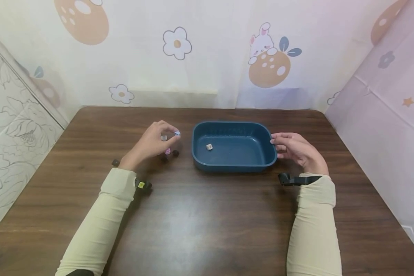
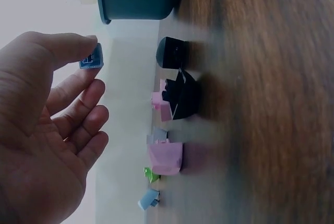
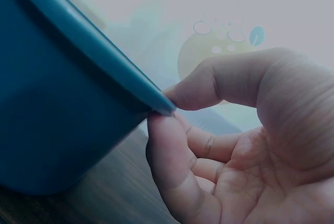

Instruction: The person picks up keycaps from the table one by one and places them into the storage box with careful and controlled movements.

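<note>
A small blue keycap [image 2: 92, 58] is pinched between the thumb and index finger of my left hand [image 1: 153, 140], raised above the table; its other fingers curve loosely. Below that hand stand several loose keycaps, among them a black keycap [image 2: 172, 52], a second black one, a pink keycap [image 2: 166, 157], a green keycap [image 2: 151, 175] and a light blue keycap [image 2: 149, 199]. To the right is a dark blue rectangular bin [image 1: 234, 167] with one whitish keycap [image 1: 209, 147] on its floor. My right hand [image 1: 296, 150] pinches the bin's right rim between thumb and index finger.
The brown wooden table [image 1: 193, 214] reaches to a patterned curtain [image 1: 207, 57] at the back. Black camera mounts sit on both wrists, the right mount [image 1: 298, 179] standing out over the table.
</note>
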The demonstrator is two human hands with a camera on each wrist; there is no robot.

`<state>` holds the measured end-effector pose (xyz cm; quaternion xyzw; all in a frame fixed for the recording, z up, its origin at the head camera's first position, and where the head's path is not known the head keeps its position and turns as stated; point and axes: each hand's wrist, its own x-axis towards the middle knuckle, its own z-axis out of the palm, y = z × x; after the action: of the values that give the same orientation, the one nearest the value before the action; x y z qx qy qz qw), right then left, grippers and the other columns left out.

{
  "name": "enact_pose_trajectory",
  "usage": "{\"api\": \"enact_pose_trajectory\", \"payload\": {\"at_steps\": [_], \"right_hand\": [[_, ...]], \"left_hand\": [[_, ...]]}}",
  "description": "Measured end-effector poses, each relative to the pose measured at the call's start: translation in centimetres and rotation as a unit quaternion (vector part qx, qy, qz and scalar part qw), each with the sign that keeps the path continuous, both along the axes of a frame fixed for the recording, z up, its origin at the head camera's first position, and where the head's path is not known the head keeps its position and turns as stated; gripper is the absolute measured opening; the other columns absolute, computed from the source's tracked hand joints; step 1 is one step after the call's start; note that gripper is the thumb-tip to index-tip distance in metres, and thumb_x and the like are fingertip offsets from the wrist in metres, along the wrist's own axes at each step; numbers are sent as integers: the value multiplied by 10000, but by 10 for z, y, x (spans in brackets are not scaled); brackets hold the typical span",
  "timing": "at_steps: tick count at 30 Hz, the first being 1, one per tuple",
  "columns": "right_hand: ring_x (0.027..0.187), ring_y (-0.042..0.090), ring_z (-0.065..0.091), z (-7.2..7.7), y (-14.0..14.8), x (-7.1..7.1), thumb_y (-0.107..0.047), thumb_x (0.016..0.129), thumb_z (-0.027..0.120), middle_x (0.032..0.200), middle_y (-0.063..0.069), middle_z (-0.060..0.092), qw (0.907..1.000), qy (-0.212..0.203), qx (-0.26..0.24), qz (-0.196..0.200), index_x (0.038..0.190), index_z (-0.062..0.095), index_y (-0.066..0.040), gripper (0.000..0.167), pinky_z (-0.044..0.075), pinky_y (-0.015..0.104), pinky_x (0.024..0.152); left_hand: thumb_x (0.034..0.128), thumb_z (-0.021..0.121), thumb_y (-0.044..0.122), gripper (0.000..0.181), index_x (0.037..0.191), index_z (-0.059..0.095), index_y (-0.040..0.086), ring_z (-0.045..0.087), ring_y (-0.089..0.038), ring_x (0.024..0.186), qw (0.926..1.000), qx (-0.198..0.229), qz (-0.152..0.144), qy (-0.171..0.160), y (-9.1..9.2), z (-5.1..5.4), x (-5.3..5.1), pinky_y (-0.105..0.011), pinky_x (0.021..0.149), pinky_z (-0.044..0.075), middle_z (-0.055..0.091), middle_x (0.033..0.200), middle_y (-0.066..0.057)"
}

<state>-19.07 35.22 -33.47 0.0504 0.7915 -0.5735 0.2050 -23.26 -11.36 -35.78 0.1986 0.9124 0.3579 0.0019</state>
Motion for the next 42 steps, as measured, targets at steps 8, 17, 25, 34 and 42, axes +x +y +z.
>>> {"api": "enact_pose_trajectory", "payload": {"at_steps": [8, 17, 25, 34, 42], "right_hand": [[838, 4, 691, 0, -2, -1, -193, 1088, 576, 973, -168, 736, 10000, 35, -51, 13, 1553, 399, 52, 555, 618, 214, 782], [852, -9, 693, -1, -5, -6, -191, 1091, 568, 974, -187, 733, 9999, 36, -52, 85, 1573, 370, 63, 580, 614, 205, 786], [871, -2, 694, -1, -4, -6, -203, 1089, 572, 983, -188, 722, 9999, 66, 67, 89, 1570, 375, 60, 582, 615, 209, 787], [887, 9, 717, 1, -1, -3, -172, 1089, 564, 984, -177, 738, 10000, 26, -52, 49, 1549, 380, 71, 552, 621, 221, 791], [867, 2, 710, 0, -1, -4, -158, 1088, 558, 964, -172, 734, 10000, -20, -75, 25, 1544, 380, 74, 542, 621, 218, 781]], "left_hand": [[987, 733, 353, 341, 1237, 750, 122, 521, -300, 1300, 10000, -45, 33, -55, 2, -1, 0, -605, 1186, 320, 678, 1311, -76], [986, 734, 364, 349, 1241, 751, 125, 532, -283, 1299, 10000, 37, 6, -15, 2, 2, 1, -557, 1131, 425, 685, 1313, -68], [999, 722, 351, 339, 1253, 748, 128, 539, -281, 1261, 10000, 9, -43, 14, 6, 1, 2, -526, 1072, 481, 682, 1307, -65], [1001, 725, 328, 316, 1242, 745, 126, 541, -279, 1292, 9998, 24, -185, 48, 14, 1, 0, -541, 1124, 462, 683, 1297, -60], [1009, 714, 348, 322, 1244, 745, 129, 540, -281, 1309, 9997, -40, -236, 54, 19, 2, 0, -551, 1152, 443, 686, 1301, -58]]}}
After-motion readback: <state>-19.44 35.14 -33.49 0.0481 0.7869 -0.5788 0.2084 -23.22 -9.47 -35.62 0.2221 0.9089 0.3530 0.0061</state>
